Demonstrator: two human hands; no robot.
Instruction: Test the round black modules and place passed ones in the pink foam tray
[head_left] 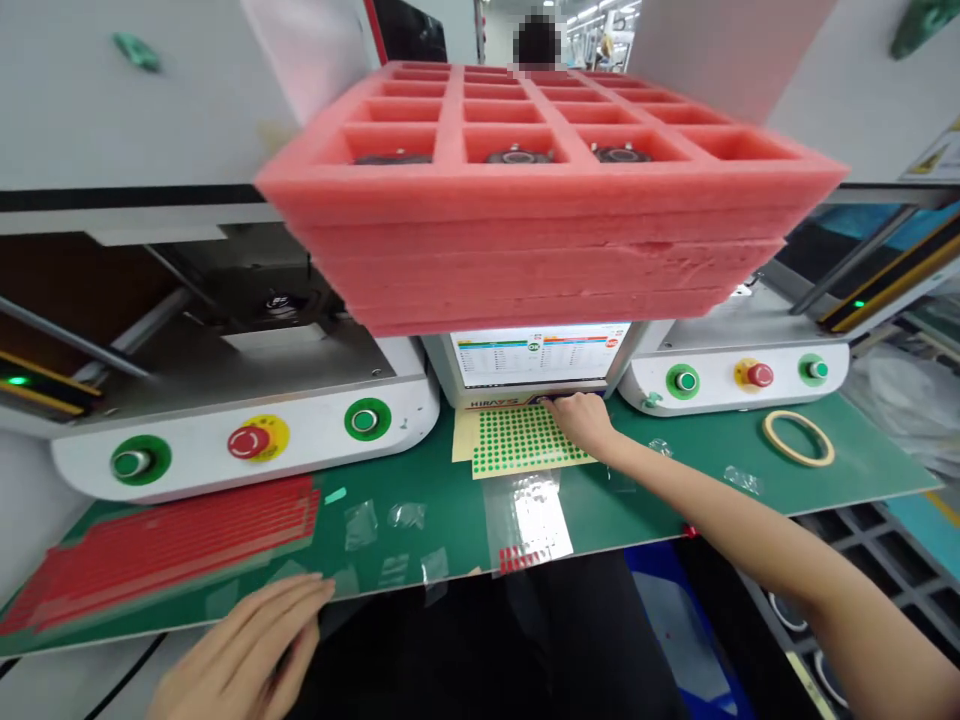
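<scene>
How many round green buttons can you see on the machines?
4, left to right: first button and second button on the left machine, flanking its red button; third button and fourth button on the right machine. Pink foam may hide others.

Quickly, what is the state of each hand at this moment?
Left hand: open, nothing visible in it.
Right hand: curled, at the upper right of the green-dot sheet; whether it holds anything cannot be told.
</scene>
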